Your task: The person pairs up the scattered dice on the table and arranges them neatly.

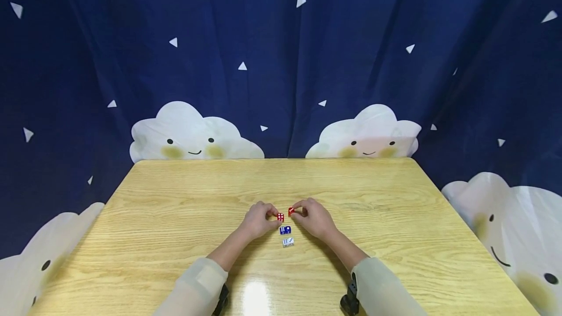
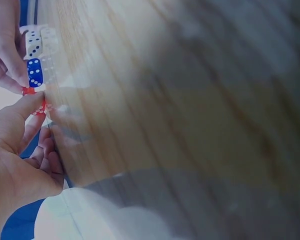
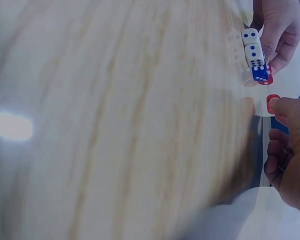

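Note:
Between thumb and fingers my left hand (image 1: 259, 219) pinches a red die (image 1: 280, 217) with white pips. Opposite it, my right hand (image 1: 314, 216) pinches another red die (image 1: 291, 211), a little farther back and to the right. Nearer to me lies a pair of blue dice (image 1: 285, 230) side by side, just in front of the left red die. Closer still is a pair of white dice (image 1: 288, 242) with dark pips, also side by side. In the right wrist view the right thumb covers part of its red die (image 3: 273, 104).
A light wooden table (image 1: 175, 208) bears all the dice. Behind it hangs a dark blue curtain (image 1: 210, 62) printed with white triangles and smiling clouds, which meets the table's back edge. Glare (image 1: 256, 296) shows on the near part of the tabletop.

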A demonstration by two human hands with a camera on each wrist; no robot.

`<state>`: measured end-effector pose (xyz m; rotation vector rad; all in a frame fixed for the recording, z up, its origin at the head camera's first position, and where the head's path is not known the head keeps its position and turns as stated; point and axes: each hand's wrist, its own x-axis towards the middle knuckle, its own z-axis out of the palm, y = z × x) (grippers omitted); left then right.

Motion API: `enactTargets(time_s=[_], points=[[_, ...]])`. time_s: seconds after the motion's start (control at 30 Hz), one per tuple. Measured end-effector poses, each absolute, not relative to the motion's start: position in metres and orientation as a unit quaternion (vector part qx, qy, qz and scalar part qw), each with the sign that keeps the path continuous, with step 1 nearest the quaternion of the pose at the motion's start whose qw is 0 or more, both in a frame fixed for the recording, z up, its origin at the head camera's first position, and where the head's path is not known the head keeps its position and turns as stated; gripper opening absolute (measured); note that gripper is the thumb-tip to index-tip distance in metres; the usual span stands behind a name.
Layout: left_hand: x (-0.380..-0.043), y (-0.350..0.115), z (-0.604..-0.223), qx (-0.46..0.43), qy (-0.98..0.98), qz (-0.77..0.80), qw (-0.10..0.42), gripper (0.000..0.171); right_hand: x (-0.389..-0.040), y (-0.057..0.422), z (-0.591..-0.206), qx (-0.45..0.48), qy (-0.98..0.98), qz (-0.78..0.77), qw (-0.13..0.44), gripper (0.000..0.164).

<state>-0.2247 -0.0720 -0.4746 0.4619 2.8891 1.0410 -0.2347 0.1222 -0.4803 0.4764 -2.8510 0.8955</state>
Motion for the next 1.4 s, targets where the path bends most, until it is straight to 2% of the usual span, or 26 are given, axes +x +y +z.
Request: enactTargets(time_s=[0.83,1.4], points=[[-0.2258,-0.0715,-0.4766,0.168,0.925,0.342,0.002,0.021,-0.2300,0.1206,-0.4832,0.199,-0.938,0.283,0.035,0.020],[-0.2239,-0.0695,-0.4697,0.162,0.928,0.335,0.021,0.020,-0.2307,0.1177,-0.4810,0.202,-0.941,0.271,0.030,0.020]])
